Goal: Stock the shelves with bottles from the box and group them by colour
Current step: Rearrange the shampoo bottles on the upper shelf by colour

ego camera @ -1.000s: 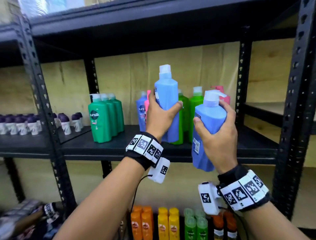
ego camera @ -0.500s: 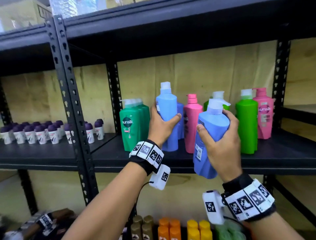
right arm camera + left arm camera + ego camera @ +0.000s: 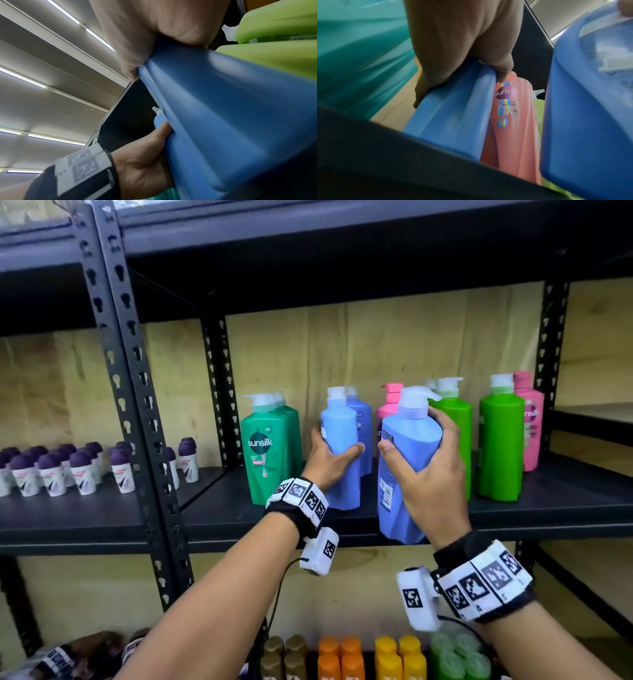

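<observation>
Shelf [image 3: 219, 508]: dark-capped roll-ons [image 3: 82, 467] at left end. Pump bottles [image 3: 500, 440] stand toward right end, two rows deep. Left hand's bottle [image 3: 339, 436] stands near front edge; right hand's bottle [image 3: 407, 460] overhangs it.

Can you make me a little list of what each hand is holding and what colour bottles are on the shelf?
left hand: grips a blue bottle standing on the shelf
right hand: holds another blue bottle, its base below the shelf edge, not set down
beside left bottle: dark green bottles to its left, one more blue behind
further right: pink bottle, light green bottles, another pink one
next bay: small purple-capped bottles
shelf below: brown, orange, yellow and green caps
</observation>
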